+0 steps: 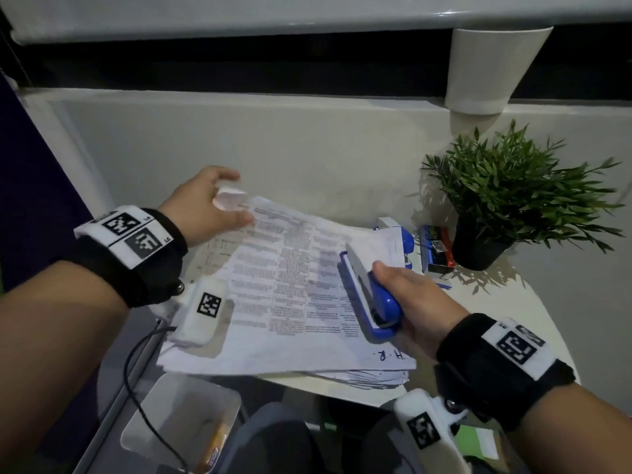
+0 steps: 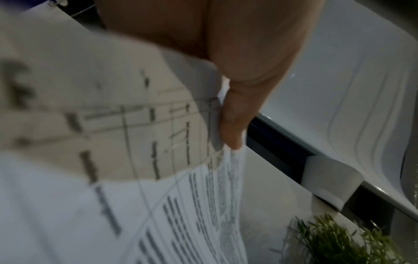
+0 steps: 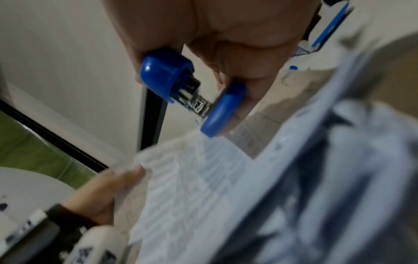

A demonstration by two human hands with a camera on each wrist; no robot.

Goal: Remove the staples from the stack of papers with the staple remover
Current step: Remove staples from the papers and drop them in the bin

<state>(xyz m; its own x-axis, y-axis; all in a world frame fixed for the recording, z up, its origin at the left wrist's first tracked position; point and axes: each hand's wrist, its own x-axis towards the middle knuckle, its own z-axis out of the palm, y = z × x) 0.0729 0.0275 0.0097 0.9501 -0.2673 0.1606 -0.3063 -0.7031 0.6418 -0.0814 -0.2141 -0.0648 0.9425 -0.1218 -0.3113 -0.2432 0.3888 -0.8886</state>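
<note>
A stack of printed papers (image 1: pixel 290 285) lies on a round white table (image 1: pixel 496 313), partly over its near edge. My left hand (image 1: pixel 212 200) pinches the stack's far left corner (image 2: pixel 217 125) and lifts the top sheets there, which curl upward. My right hand (image 1: pixel 407 299) grips a blue and white stapler-like tool (image 1: pixel 369 295) over the right side of the stack, its metal end pointing toward the far left. The right wrist view shows the tool (image 3: pixel 192 91) from its blue end, with fingers and thumb wrapped round it. No staple is visible.
A green potted plant (image 1: pixel 513 196) stands at the table's far right. Beside it lie a dark blue and red small box (image 1: pixel 437 248) and another blue and white tool (image 1: pixel 396 237). A white wall (image 1: pixel 273 138) runs behind. Below the table's near edge sits a clear bin (image 1: pixel 178 425).
</note>
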